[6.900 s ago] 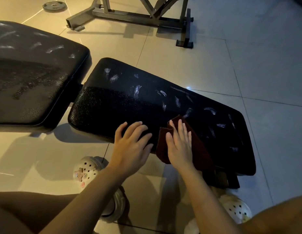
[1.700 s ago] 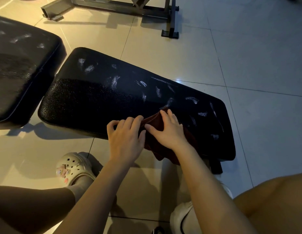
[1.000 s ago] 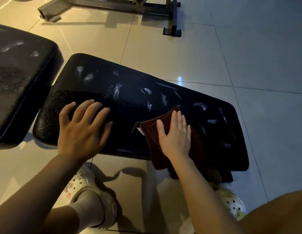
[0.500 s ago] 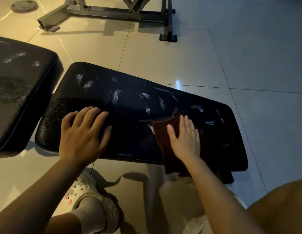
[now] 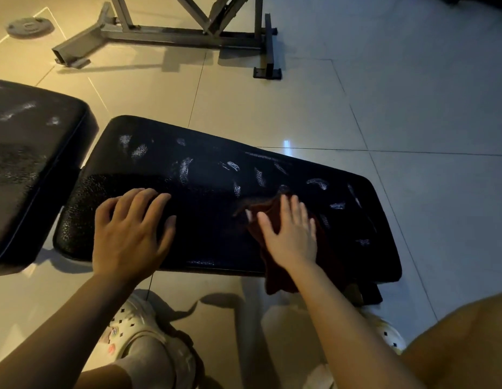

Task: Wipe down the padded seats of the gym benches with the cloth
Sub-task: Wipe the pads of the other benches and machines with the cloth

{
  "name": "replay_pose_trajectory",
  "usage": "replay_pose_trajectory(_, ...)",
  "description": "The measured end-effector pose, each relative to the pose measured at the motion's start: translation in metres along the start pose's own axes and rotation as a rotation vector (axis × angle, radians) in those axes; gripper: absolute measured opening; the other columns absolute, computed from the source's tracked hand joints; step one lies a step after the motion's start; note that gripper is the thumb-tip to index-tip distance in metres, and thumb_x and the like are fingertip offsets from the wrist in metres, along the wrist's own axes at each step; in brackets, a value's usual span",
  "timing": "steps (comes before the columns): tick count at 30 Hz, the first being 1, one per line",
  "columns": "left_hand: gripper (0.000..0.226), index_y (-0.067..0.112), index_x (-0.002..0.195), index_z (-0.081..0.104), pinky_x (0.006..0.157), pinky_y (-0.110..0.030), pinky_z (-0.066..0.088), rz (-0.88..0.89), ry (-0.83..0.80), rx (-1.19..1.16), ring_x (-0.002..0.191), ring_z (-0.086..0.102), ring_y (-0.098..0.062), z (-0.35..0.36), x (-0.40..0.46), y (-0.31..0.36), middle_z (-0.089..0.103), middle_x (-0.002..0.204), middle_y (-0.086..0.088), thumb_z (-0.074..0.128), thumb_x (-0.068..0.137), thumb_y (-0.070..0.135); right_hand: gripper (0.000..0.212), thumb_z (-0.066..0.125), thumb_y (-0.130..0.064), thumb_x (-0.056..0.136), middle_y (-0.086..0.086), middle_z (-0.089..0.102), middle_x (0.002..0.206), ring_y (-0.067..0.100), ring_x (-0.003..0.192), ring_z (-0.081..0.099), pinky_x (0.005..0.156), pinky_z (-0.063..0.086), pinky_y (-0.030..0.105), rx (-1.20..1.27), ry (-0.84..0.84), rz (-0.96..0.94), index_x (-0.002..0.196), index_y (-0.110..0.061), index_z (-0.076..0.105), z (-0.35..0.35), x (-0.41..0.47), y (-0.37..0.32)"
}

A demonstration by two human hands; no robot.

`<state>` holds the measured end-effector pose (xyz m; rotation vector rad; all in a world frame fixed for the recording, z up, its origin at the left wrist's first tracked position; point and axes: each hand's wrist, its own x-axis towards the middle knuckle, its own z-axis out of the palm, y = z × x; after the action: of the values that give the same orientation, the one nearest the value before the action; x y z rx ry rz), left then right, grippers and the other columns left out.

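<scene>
A black padded bench seat (image 5: 210, 197) with whitish scuffed patches stretches across the middle of the view. My left hand (image 5: 129, 234) rests flat on its near left part, fingers spread. My right hand (image 5: 289, 234) presses flat on a dark red cloth (image 5: 275, 279) lying on the seat's near right part; the cloth's lower end hangs over the front edge. A second black pad (image 5: 28, 169) sits at the left, close to the first one.
A grey metal equipment frame (image 5: 171, 32) stands on the tiled floor behind the bench. A round weight plate (image 5: 29, 26) lies at the far left. My feet in pale clogs (image 5: 132, 327) are below the bench's front edge.
My left hand left the cloth and moved to the seat's left part, where it stays. My right hand has slid the cloth a little to the right along the seat.
</scene>
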<state>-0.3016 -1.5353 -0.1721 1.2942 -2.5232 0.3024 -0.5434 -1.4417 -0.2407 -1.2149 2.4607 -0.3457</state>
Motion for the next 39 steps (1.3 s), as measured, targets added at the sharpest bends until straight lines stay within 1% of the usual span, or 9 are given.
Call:
replay_pose_trajectory(6,0.05,0.007,0.122,0.061,0.092,-0.046,0.032,0.033,0.015,-0.004,0.116,0.051,-0.037,0.003,0.001,0.0,0.061,0.12,-0.019,0.035,0.095,0.041,0.067,0.011,-0.06,0.098,-0.002,-0.004,0.164,0.014,0.15,-0.009,0.121,-0.008,0.038,0.035,0.086,0.119,0.155,-0.026,0.0,0.009,-0.029,0.017)
replay_pose_trajectory(9,0.05,0.007,0.12,0.062,0.091,-0.045,0.032,0.031,0.019,0.0,0.114,0.052,-0.038,0.003,0.001,0.0,0.061,0.119,-0.019,0.035,0.094,0.04,0.07,-0.006,-0.064,0.088,-0.009,-0.012,0.159,0.012,0.148,-0.015,0.118,-0.013,0.035,0.075,0.08,-0.055,0.15,-0.032,-0.006,0.016,-0.057,-0.021)
replay_pose_trajectory(12,0.048,0.007,0.118,0.062,0.092,-0.046,0.032,0.022,0.007,0.006,0.112,0.053,-0.038,0.002,0.001,0.002,0.062,0.117,-0.019,0.036,0.094,0.039,0.069,-0.003,-0.066,0.09,-0.012,-0.018,0.156,0.009,0.145,-0.022,0.118,-0.016,0.036,0.123,-0.003,-0.241,0.151,-0.034,-0.006,0.019,-0.08,-0.06)
replay_pose_trajectory(16,0.049,0.006,0.117,0.063,0.092,-0.046,0.032,0.024,0.0,0.007,0.111,0.054,-0.04,0.001,0.001,0.001,0.062,0.117,-0.02,0.034,0.094,0.039,0.065,0.002,-0.062,0.093,-0.016,-0.019,0.155,0.003,0.144,-0.022,0.117,-0.016,0.032,0.164,-0.055,-0.275,0.152,-0.036,-0.005,0.014,-0.073,-0.058)
replay_pose_trajectory(23,0.05,0.008,0.119,0.06,0.095,-0.047,0.031,0.014,-0.009,-0.013,0.116,0.051,-0.039,0.0,0.0,0.001,0.058,0.123,-0.018,0.032,0.095,0.041,0.068,0.01,-0.061,0.098,-0.003,-0.009,0.163,0.014,0.149,-0.01,0.121,-0.006,0.037,0.064,0.064,0.197,0.154,-0.027,-0.006,0.009,-0.032,0.033)
replay_pose_trajectory(28,0.047,0.008,0.118,0.061,0.094,-0.046,0.03,0.024,0.015,-0.005,0.115,0.05,-0.039,0.001,0.0,0.001,0.058,0.121,-0.018,0.034,0.095,0.04,0.068,0.015,-0.055,0.101,0.004,-0.007,0.164,0.019,0.15,-0.009,0.121,-0.006,0.042,0.082,0.059,0.314,0.156,-0.019,-0.004,0.005,-0.022,0.041)
replay_pose_trajectory(31,0.046,0.007,0.116,0.062,0.092,-0.046,0.031,0.05,0.049,-0.004,0.114,0.049,-0.038,0.003,-0.001,0.001,0.059,0.119,-0.019,0.035,0.096,0.038,0.064,0.014,-0.052,0.102,-0.001,-0.008,0.163,0.017,0.149,-0.011,0.12,-0.009,0.041,0.047,0.075,0.145,0.155,-0.022,-0.003,0.007,-0.024,0.025)
replay_pose_trajectory(35,0.045,0.007,0.121,0.061,0.098,-0.05,0.029,0.122,0.048,0.054,0.121,0.046,-0.039,0.004,0.0,0.003,0.057,0.125,-0.02,0.037,0.097,0.035,0.077,-0.007,-0.065,0.087,-0.007,-0.009,0.161,0.008,0.146,-0.015,0.119,-0.013,0.034,0.038,0.038,-0.167,0.154,-0.027,-0.003,0.01,-0.026,0.01)
replay_pose_trajectory(39,0.043,0.011,0.124,0.06,0.108,-0.054,0.021,0.17,0.067,0.016,0.124,0.047,-0.035,0.009,0.001,0.044,0.06,0.125,-0.017,0.041,0.096,0.037,0.073,0.007,-0.065,0.095,-0.006,-0.008,0.162,0.009,0.148,-0.012,0.118,-0.011,0.032,0.058,0.066,-0.076,0.155,-0.025,-0.001,0.008,-0.014,0.026)
